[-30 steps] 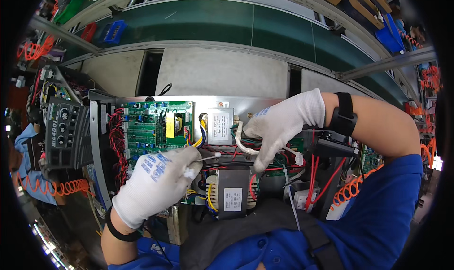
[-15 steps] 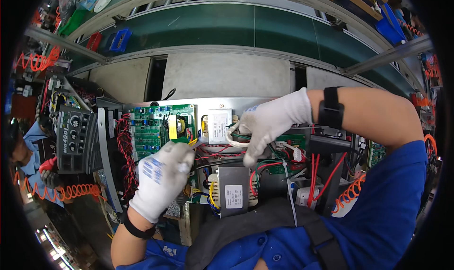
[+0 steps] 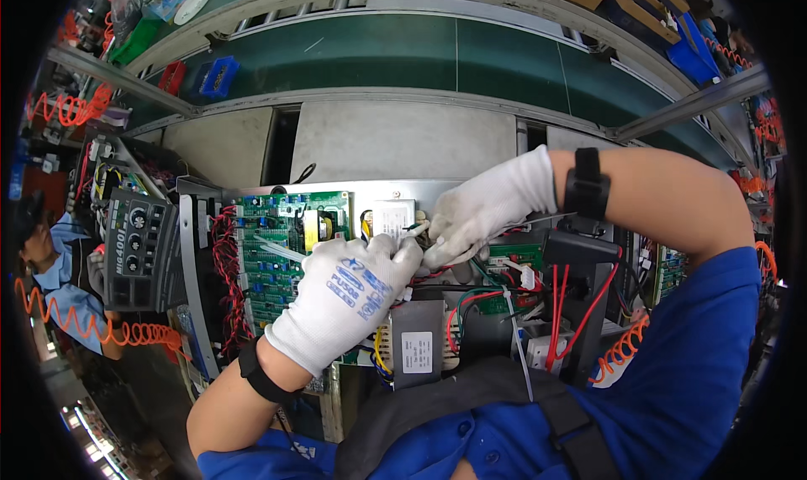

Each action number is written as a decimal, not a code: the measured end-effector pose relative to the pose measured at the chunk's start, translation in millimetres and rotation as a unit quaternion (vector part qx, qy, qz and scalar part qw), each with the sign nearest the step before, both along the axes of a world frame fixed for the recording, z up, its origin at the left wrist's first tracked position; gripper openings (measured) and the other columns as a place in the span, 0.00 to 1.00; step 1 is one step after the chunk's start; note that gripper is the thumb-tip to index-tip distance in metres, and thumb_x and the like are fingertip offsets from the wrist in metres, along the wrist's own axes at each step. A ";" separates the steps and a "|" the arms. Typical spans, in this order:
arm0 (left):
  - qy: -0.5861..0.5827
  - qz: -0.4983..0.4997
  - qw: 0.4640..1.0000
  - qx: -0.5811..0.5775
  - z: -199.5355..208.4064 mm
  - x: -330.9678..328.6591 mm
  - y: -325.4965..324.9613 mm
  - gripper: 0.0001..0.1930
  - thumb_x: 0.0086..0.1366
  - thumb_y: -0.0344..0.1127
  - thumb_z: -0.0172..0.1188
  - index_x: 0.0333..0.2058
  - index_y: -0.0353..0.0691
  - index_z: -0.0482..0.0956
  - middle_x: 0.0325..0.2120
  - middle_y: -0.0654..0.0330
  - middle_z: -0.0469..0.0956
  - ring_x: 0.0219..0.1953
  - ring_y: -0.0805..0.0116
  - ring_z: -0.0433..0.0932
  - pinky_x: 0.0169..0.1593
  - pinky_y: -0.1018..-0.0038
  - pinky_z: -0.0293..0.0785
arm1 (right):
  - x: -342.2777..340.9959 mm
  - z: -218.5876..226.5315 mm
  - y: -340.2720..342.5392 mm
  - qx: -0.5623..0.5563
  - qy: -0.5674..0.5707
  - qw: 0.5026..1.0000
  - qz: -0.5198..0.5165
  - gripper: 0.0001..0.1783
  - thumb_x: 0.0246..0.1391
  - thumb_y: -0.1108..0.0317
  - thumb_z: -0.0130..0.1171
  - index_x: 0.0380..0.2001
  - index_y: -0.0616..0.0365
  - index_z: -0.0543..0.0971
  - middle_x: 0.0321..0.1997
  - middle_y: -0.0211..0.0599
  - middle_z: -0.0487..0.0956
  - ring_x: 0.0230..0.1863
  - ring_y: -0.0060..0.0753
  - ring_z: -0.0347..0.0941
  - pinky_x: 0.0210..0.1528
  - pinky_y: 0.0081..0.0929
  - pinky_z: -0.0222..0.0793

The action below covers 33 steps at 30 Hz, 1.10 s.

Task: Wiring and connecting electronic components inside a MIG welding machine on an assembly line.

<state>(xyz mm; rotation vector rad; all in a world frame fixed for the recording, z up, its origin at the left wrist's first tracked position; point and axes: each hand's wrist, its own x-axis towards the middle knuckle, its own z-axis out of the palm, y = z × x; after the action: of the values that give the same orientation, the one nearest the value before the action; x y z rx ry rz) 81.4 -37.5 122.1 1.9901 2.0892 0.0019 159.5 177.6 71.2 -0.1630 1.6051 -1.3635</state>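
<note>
My gloved left hand (image 3: 349, 287) is closed over the middle of an opened electrical unit, its fingertips meeting those of my right hand. Thin white cable ties (image 3: 282, 250) stick out from under it, over the green circuit board (image 3: 273, 291). My gloved right hand (image 3: 483, 215) pinches a white cable (image 3: 416, 230) beside a labelled silver box (image 3: 389, 218). The fingertips of both hands partly hide the wires between them. Just below sits a large transformer (image 3: 418, 352) with a white label. A fastened cable tie (image 3: 515, 345) hangs from the wire bundle to the right.
A dark control panel with knobs (image 3: 139, 249) stands at the left, a co-worker (image 3: 63, 257) beyond it. Red wires (image 3: 559, 312) loop at the unit's right. Past the bench runs a green conveyor (image 3: 378, 55) with a blue bin (image 3: 219, 76). Coiled orange hoses (image 3: 126, 333) hang at the sides.
My left hand has moved right to meet my right hand, and the cable ties now show beneath it. My right hand's fingers have drawn together on the white cable.
</note>
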 end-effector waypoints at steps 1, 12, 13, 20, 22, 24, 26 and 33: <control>0.031 -0.013 0.999 0.014 -4.3 0.7 -3.7 0.19 0.48 0.34 0.62 0.43 0.47 0.75 0.24 0.62 0.76 0.25 0.61 0.79 0.27 0.68 0.71 | 0.6 5.9 1.2 0.007 -0.003 1.000 0.012 0.36 0.52 0.37 0.55 0.31 0.68 0.79 0.25 0.41 0.79 0.28 0.28 0.75 0.31 0.26 0.72; -0.220 0.070 0.968 0.094 29.3 -7.1 -29.8 0.20 0.52 0.31 0.62 0.47 0.45 0.78 0.20 0.60 0.75 0.21 0.64 0.77 0.24 0.71 0.72 | 4.9 6.6 -29.1 0.085 0.071 0.994 0.006 0.19 0.49 0.59 0.61 0.31 0.68 0.77 0.22 0.36 0.77 0.24 0.34 0.75 0.29 0.29 0.71; -0.198 0.044 0.978 0.043 37.8 -3.6 -36.8 0.21 0.52 0.32 0.63 0.48 0.46 0.78 0.19 0.62 0.74 0.20 0.65 0.77 0.23 0.71 0.72 | 6.2 7.4 -31.8 0.111 0.048 0.993 -0.008 0.18 0.51 0.59 0.59 0.30 0.68 0.76 0.22 0.35 0.76 0.25 0.31 0.72 0.30 0.29 0.69; -0.060 0.103 0.993 -0.029 13.3 5.8 -52.1 0.08 0.53 0.33 0.61 0.33 0.44 0.76 0.19 0.60 0.75 0.21 0.59 0.77 0.26 0.66 0.70 | 12.6 18.5 -30.7 0.052 0.143 0.988 -0.025 0.23 0.59 0.54 0.52 0.26 0.68 0.74 0.22 0.38 0.75 0.25 0.30 0.70 0.31 0.31 0.66; -0.039 0.141 0.989 -0.036 7.1 2.9 -54.7 0.04 0.54 0.32 0.59 0.29 0.43 0.74 0.20 0.59 0.76 0.23 0.59 0.78 0.28 0.66 0.71 | 10.6 19.5 -24.2 0.078 0.103 0.992 0.006 0.25 0.61 0.53 0.49 0.26 0.69 0.74 0.22 0.38 0.74 0.25 0.29 0.69 0.31 0.31 0.66; -0.013 0.146 0.988 -0.039 5.5 -0.2 -55.1 0.03 0.54 0.32 0.58 0.29 0.44 0.74 0.20 0.59 0.76 0.23 0.59 0.78 0.29 0.66 0.71 | 9.5 17.9 -22.6 0.103 0.049 0.993 0.022 0.26 0.62 0.52 0.47 0.26 0.69 0.74 0.22 0.38 0.74 0.26 0.29 0.69 0.32 0.31 0.66; 0.061 0.113 0.988 -0.083 9.0 -1.3 -53.5 0.04 0.54 0.33 0.58 0.29 0.45 0.73 0.18 0.60 0.75 0.22 0.62 0.79 0.25 0.67 0.72 | 9.5 14.1 -26.0 0.044 0.072 0.996 -0.010 0.27 0.63 0.51 0.46 0.26 0.68 0.73 0.22 0.38 0.74 0.27 0.30 0.68 0.32 0.31 0.66; -0.124 0.142 0.982 -0.016 34.8 3.5 -35.7 0.08 0.60 0.38 0.57 0.24 0.43 0.74 0.15 0.57 0.73 0.20 0.57 0.77 0.24 0.66 0.69 | 18.8 -7.0 -36.7 0.080 0.117 0.990 -0.004 0.23 0.63 0.54 0.47 0.30 0.68 0.74 0.25 0.36 0.76 0.28 0.29 0.72 0.34 0.30 0.68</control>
<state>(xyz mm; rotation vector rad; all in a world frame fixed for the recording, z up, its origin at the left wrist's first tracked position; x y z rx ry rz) 84.9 -73.2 156.8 1.5656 2.1688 0.2527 178.3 140.9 64.2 -0.2273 1.9053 -1.2507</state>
